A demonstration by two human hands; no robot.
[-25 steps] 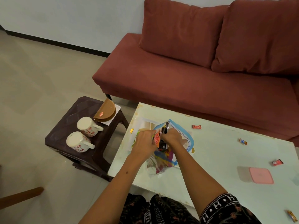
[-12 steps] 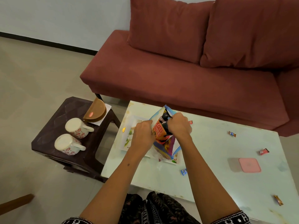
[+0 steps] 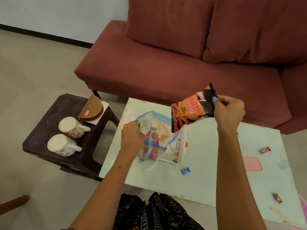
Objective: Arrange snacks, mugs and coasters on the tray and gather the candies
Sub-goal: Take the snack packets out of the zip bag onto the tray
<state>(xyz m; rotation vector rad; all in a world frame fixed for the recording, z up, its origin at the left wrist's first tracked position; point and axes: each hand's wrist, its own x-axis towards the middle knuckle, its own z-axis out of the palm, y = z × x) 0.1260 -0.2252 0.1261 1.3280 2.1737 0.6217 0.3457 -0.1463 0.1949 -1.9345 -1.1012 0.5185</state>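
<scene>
My right hand (image 3: 228, 112) grips an orange and black snack packet (image 3: 191, 111) by its top corner and holds it in the air over the table's far side. My left hand (image 3: 132, 136) holds the mouth of a clear zip bag (image 3: 153, 138) with a blue seal. The bag lies on a white tray (image 3: 181, 153) and still holds colourful packets. Loose candies lie on the table: a blue one (image 3: 185, 171), a red one (image 3: 265, 150) and a brown one (image 3: 278, 198). Two white floral mugs (image 3: 73, 127) (image 3: 62, 145) stand upside down on the stool.
The pale table (image 3: 207, 180) carries a pink lid (image 3: 252, 164) at the right. A dark stool (image 3: 43, 117) at the left also holds brown coasters in a holder (image 3: 92, 108). A red sofa (image 3: 166, 63) stands behind the table.
My right hand has pulled the orange and black packet out of the zip bag and lifted it up and to the right. My left hand stays on the bag.
</scene>
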